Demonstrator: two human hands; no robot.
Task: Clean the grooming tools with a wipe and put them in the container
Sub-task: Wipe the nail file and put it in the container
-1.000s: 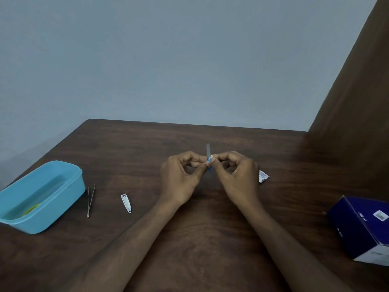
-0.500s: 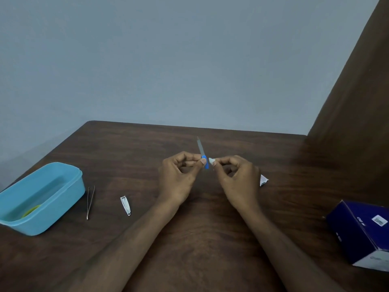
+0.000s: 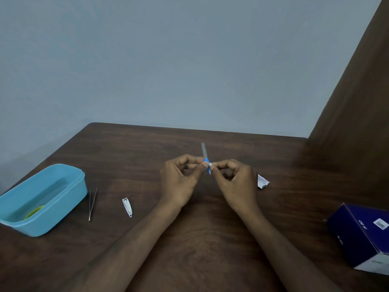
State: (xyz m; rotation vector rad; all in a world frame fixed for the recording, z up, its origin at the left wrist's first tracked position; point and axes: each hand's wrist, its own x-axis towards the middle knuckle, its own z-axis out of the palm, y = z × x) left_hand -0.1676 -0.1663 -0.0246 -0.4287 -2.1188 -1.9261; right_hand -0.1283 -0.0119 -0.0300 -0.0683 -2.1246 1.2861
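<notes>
One blue container (image 3: 42, 199) stands at the left edge of the wooden table (image 3: 200, 239), open on top, with one yellow-green item (image 3: 34, 211) lying inside; what the item is cannot be told. Just right of the container lies one pair of tweezers (image 3: 92, 204), flat on the table. Further right of the container lies one nail clipper (image 3: 127, 207), apart from the tweezers.

Well right of the container, above the table, the left hand (image 3: 179, 182) pinches the blue handle of one nail file (image 3: 205, 158) between thumb and curled fingers; the grey blade points up and away. The right hand (image 3: 235, 184) pinches one small white wipe (image 3: 210, 164) against the handle, fingers curled.

Beside the right hand lies one torn white sachet (image 3: 262, 181), partly hidden by it. Farthest from the container stands one dark blue box (image 3: 362, 234), cut off by the picture's edge.
</notes>
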